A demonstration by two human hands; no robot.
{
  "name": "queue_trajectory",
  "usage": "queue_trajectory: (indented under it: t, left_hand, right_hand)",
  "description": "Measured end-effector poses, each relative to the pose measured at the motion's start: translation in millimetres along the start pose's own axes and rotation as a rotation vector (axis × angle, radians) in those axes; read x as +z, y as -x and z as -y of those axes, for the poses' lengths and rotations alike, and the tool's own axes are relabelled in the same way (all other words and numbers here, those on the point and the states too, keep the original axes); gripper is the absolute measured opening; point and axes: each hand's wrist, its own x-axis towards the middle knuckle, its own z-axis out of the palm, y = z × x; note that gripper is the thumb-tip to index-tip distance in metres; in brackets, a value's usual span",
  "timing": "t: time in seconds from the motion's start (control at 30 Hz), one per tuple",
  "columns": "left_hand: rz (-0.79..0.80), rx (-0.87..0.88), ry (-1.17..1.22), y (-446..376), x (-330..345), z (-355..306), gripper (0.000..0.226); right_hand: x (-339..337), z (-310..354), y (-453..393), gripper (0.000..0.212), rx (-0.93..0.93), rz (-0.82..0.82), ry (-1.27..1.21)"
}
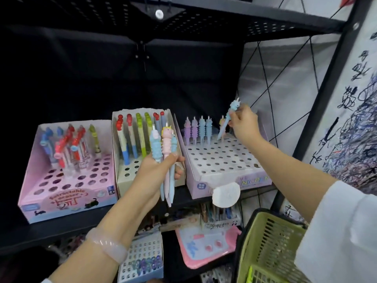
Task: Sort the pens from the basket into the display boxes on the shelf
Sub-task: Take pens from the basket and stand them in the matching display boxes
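Pens of this sort weigh almost nothing, I judge: thin stiff plastic barrels topped with soft, knobbly rubber figures. My right hand (243, 124), right of centre in the frame, pinches one blue pen (229, 117) between thumb and fingertips just under its figure, tip pointing down toward the back holes of the lilac display box (228, 172) on the shelf (195, 196). A row of matching pens (197, 129) stands upright there already, and most holes in front are empty. My left hand (157, 172), at the middle of the frame, curls round a small bunch of pens (166, 152), blue and pink, gripped at mid-barrel with the figures uppermost.

The barrel looks smooth and could slip, so I would hold near the ribbed rubber, where the fingers find purchase, and steer the tip from there. The top-heavy figure may tip the pen if the hole is loose. The green basket (269, 248) sits at lower right, one yellow-green item showing inside it.
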Motion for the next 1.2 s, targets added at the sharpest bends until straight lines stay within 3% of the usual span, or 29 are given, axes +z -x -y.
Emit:
queue_trajectory:
  t: [0.27, 0.8, 1.03, 1.2]
  left_hand:
    - [0.020, 0.012, -0.053, -10.4, 1.5, 1.7, 0.010]
    - [0.050, -0.012, -0.009, -4.5, 4.5, 10.2, 0.011]
    - [0.034, -0.015, -0.012, -1.6, 5.8, 8.8, 0.011]
    - [0.022, -0.037, -0.009, 0.8, 8.6, 10.9, 0.009]
  right_hand:
    - [25.5, -20.0, -11.5, 0.026, -0.031, 0.168, 0.297]
    - [40.2, -8.7, -16.9, 0.031, 0.012, 0.247, 0.659]
    - [31.1, -12.6, -7.6, 0.031, -0.086, 0.261, 0.770]
    - [25.9, -27.0, 10.4, 0.043, -0.271, 0.327, 1.023]
